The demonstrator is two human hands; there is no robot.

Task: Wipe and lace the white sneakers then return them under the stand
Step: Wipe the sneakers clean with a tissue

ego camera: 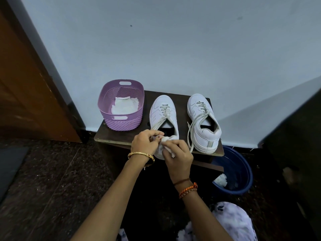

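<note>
Two white lace-up sneakers stand side by side on a small dark wooden table (pixel 125 136) set against a pale blue wall, toes toward the wall. The left white sneaker (pixel 163 112) has its heel at the table's near edge, and both hands are together over that heel. The left hand (pixel 145 142), with a gold bangle on its wrist, curls its fingers at the heel collar, and appears to pinch a bit of the white wipe cloth (pixel 166 145) there, though the fingers hide the exact grip. The right hand (pixel 178 154), with orange and brown thread bands at the wrist, clamps the same cloth against the back of the heel, a corner of it poking out below the fingers. The right white sneaker (pixel 203 122) sits apart from the hands, its grey laces (pixel 194 129) loose and trailing over its side toward the table's front edge. On the table's left end stands a lilac perforated plastic basket (pixel 121 122) holding folded white cloths. On the dark speckled floor to the right, partly under the table, is a dark blue plastic tub (pixel 241 173) with a crumpled white cloth inside.
</note>
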